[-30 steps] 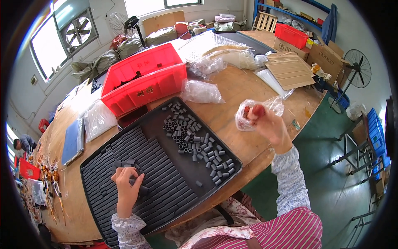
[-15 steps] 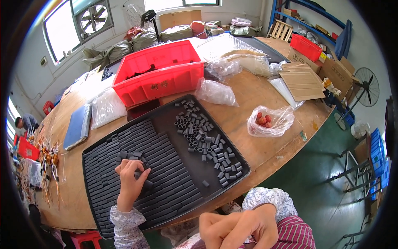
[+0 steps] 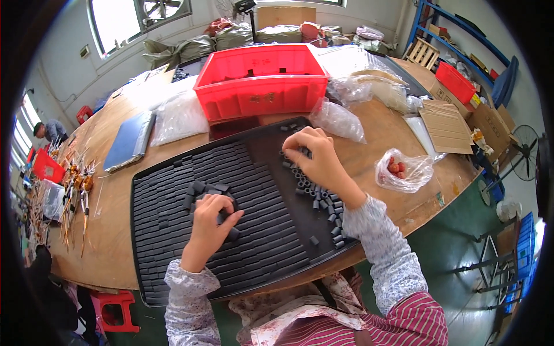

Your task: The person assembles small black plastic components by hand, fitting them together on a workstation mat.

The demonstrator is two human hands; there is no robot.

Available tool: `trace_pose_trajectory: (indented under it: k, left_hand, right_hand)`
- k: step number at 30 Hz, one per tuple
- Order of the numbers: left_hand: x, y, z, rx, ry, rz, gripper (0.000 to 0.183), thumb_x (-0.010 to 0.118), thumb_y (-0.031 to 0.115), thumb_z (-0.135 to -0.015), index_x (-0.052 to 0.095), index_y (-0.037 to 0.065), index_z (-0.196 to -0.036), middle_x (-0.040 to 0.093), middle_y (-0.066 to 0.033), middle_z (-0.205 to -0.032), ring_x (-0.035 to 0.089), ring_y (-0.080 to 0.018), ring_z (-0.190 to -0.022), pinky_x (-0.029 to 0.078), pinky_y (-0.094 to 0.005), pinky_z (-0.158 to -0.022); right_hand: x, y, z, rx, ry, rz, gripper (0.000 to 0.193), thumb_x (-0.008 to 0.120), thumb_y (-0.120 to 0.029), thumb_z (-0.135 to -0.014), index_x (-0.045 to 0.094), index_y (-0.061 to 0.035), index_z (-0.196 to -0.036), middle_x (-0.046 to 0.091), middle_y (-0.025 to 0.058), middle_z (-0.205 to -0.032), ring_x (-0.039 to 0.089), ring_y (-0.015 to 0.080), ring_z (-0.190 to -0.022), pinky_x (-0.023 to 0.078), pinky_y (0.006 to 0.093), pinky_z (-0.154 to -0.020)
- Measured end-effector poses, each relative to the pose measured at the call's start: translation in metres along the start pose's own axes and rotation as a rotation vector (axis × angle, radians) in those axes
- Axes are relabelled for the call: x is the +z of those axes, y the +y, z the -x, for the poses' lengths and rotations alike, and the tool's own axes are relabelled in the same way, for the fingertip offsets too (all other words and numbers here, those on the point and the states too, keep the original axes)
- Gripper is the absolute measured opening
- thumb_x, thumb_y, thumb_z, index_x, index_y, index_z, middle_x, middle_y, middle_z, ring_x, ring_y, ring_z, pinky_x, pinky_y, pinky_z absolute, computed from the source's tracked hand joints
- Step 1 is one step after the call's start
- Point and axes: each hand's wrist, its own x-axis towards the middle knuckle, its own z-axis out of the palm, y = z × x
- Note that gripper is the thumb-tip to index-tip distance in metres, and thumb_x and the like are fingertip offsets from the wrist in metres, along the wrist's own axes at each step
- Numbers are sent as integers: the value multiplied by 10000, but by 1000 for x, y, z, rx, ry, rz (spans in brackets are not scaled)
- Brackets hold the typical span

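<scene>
A black tray (image 3: pixel 266 135) lies on the table in front of me, its left part packed with neat rows of short black tubes (image 3: pixel 254 230). On the right side of the tray is a loose scatter of the same tubes (image 3: pixel 323 199). My left hand (image 3: pixel 209 228) rests over the rows, fingers curled round a short black tube (image 3: pixel 224 217), beside a small pile of loose ones (image 3: pixel 199 188). Above the scattered tubes is my right hand (image 3: pixel 314 157), thumb and fingertips pinched together over the far end; whatever may be between them is too small to make out.
Behind the tray stands a red bin (image 3: pixel 259 95) with black pieces inside. Clear plastic bags (image 3: pixel 340 120) lie beside it, and a blue folder (image 3: pixel 130 141) sits to the left. A bag of red fruit (image 3: pixel 398 168) is near the right edge. Another person (image 3: pixel 52 131) is far left.
My right hand has gone from near my body out over the loose tubes. The left hand stays curled at the small pile. The whole view has shifted as my head moved.
</scene>
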Motion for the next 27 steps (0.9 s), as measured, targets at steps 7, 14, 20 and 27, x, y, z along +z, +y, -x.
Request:
trace_pose_trajectory:
  k: [7,14,20,27]
  left_hand:
    - [3,11,6,-214,-64,412,322,832,87,-794,618,-4,-1018,674,-88,-869,664,-160,-738,548,-286,-697]
    - [5,10,9,-208,-182,461,332,828,73,-787,677,-13,-1070,709,-88,-879,689,-151,-786,563,-280,-741]
    - [14,4,9,-273,-196,477,297,806,39,-797,686,-16,-1062,710,-82,-882,689,-149,-783,561,-270,-749]
    - [17,-5,9,-380,-220,585,265,764,-1,-845,649,-2,-1083,708,-34,-947,665,-87,-833,533,-233,-781]
  right_hand:
    - [70,63,9,-32,-165,318,180,748,-188,-801,750,-167,-980,687,26,-975,591,250,-1008,407,411,-894]
    - [79,58,14,-78,-195,426,211,716,-83,-764,693,-112,-972,620,70,-1000,580,276,-1017,427,413,-881]
    - [85,65,23,-142,-167,388,220,672,-43,-755,651,-77,-972,581,94,-1068,568,294,-1028,429,408,-881]
    - [81,65,21,-244,-192,484,252,728,-64,-682,647,-88,-919,636,85,-962,583,270,-1011,444,385,-889]
